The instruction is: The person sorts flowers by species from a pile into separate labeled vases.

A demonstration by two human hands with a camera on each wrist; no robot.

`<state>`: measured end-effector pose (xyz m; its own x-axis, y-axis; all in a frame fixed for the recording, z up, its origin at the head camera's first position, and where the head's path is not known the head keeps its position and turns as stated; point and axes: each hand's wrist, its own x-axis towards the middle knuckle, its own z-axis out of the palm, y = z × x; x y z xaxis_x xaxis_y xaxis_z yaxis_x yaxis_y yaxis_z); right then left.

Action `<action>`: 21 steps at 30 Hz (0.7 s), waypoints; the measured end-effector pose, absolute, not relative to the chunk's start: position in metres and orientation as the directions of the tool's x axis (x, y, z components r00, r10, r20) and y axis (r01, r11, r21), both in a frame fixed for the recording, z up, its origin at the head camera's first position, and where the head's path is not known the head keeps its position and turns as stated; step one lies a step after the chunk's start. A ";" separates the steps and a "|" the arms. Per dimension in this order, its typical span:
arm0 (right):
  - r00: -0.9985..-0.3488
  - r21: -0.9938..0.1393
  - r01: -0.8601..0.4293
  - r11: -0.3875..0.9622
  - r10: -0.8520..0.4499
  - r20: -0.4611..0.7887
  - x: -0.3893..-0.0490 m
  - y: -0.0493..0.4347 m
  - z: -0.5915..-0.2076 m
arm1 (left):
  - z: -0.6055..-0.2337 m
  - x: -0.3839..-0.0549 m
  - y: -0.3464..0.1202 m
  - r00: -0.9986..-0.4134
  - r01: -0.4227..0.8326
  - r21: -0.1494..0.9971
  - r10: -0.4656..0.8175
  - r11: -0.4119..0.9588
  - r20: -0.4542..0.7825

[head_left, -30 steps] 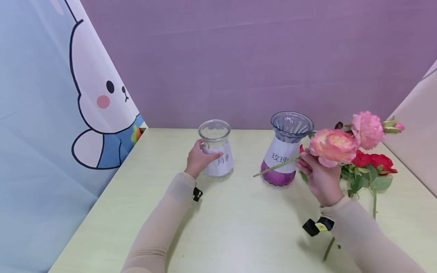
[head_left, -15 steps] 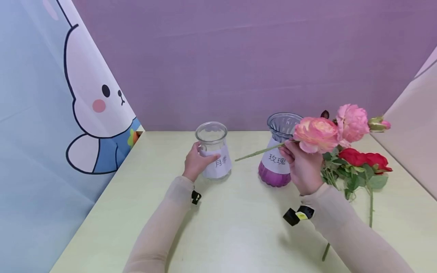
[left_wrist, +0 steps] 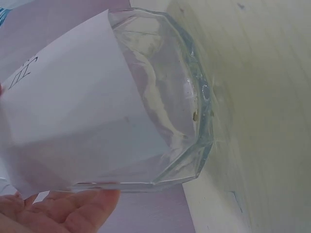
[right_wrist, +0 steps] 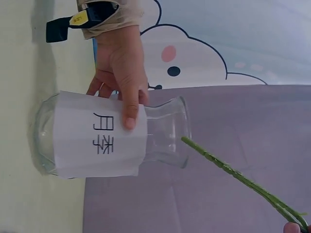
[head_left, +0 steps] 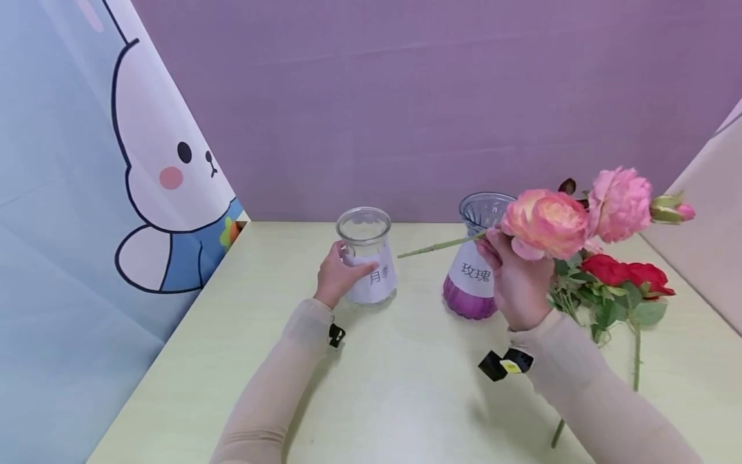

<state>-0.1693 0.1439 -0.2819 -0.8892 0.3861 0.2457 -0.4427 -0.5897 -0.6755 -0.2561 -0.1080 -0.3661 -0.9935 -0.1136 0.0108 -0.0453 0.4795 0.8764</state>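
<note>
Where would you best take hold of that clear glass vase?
I'd likely grip the clear glass vase just below its neck, coming from its left, as the left hand does: it stands upright, narrows there, and this leaves its flared rim free.

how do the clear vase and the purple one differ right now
The clear vase is colourless glass, while the purple vase has a purple base and a grey-blue neck.

The left hand grips the clear vase; the purple vase is partly hidden behind the right hand.

The clear vase is labelled 月季, the purple vase 玫瑰.

Both stand upright on the table.
</note>
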 end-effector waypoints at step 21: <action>-0.869 -0.764 -0.462 -0.450 0.401 0.289 -0.192 0.122 -0.242 | -0.367 -0.256 -0.107 -0.993 -0.035 0.864 -0.118 0.502 0.028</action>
<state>-0.1919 0.1220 -0.2416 -0.8693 0.4006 0.2894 -0.4619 -0.4503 -0.7642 -0.2560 -0.1071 -0.3670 -0.9926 -0.1182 0.0279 -0.0354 0.5017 0.8643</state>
